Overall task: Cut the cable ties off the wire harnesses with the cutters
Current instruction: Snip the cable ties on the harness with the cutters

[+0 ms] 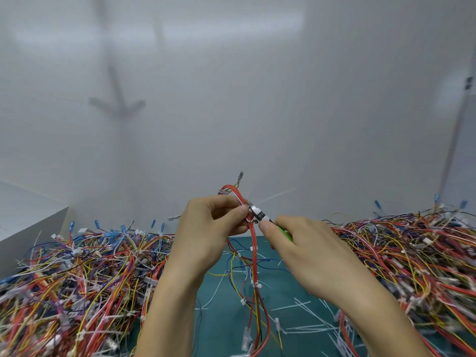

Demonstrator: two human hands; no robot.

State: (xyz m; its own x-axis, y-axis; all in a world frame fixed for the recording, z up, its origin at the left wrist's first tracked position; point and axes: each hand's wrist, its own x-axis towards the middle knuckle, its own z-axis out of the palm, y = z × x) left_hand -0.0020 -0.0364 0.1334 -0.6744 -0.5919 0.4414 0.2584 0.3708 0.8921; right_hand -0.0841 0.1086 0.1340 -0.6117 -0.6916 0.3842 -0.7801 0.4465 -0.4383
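My left hand (206, 228) pinches a mostly red wire harness (255, 258) near its upper end, held up above the green mat (226, 331). The harness hangs down to the mat, with white cable ties (254, 248) around it at intervals. My right hand (304, 248) grips green-handled cutters (262, 217). The cutters' jaws touch the harness right beside my left thumb, at a white tie. A long white tie tail (277, 195) sticks out to the upper right from that spot.
Big heaps of multicoloured wire harnesses lie on the left (77, 274) and on the right (412, 253). Cut white tie pieces (304, 328) litter the mat between them. A white box (28, 222) stands at the far left. A pale wall rises behind.
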